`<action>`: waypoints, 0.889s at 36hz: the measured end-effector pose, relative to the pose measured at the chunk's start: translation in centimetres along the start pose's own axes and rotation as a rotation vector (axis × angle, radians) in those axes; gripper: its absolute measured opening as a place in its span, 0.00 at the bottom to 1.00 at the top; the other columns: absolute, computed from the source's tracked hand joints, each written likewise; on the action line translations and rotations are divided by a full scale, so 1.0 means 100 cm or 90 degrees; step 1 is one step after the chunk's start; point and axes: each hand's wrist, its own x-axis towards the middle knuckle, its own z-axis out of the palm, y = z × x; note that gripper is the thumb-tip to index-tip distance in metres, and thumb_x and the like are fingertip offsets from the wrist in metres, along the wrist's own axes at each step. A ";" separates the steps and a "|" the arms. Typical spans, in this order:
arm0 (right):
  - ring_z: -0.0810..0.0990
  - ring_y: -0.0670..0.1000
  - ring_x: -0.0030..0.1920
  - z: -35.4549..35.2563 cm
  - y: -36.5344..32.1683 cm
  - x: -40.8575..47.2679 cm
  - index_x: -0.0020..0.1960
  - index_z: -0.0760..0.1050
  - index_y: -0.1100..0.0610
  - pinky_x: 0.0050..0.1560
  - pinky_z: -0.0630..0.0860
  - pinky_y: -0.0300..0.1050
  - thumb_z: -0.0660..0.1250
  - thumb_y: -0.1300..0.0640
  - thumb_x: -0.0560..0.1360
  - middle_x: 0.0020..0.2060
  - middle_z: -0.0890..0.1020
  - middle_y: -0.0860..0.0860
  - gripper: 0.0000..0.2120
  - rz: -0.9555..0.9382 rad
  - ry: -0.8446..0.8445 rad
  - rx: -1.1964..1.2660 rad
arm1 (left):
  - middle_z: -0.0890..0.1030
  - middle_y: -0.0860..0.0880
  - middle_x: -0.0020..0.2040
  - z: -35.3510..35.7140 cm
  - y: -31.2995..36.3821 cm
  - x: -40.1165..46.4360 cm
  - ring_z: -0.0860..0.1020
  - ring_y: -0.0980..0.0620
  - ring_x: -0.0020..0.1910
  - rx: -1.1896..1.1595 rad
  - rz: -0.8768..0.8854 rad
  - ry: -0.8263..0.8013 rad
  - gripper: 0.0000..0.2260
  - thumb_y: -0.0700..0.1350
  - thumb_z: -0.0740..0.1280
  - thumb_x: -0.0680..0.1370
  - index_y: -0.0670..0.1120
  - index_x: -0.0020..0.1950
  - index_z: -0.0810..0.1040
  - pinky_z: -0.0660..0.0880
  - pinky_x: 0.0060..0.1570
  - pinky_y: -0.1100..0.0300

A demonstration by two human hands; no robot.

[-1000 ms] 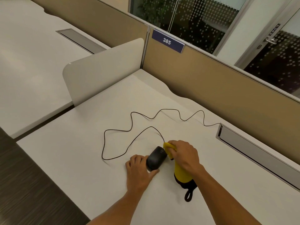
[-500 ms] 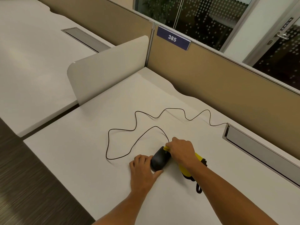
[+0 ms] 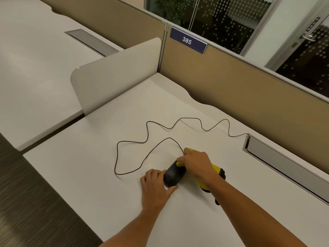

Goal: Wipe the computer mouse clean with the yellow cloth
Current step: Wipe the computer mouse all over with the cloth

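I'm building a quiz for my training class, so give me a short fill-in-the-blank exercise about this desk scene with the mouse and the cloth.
1. The right hand presses a cloth of the colour ____ against the mouse.
2. The left hand steadies the mouse on the ____ desk.
3. The sign on the partition reads ____.
4. The mouse's cable runs to a slot on the person's ____ side.

Missing words: yellow; white; 385; right
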 end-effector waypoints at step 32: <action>0.77 0.52 0.49 0.002 0.015 -0.007 0.53 0.82 0.44 0.37 0.66 0.43 0.67 0.57 0.75 0.51 0.76 0.47 0.11 0.075 0.039 0.113 | 0.77 0.57 0.48 0.000 0.001 0.000 0.72 0.52 0.54 0.000 0.002 -0.003 0.28 0.72 0.63 0.64 0.55 0.56 0.77 0.66 0.50 0.56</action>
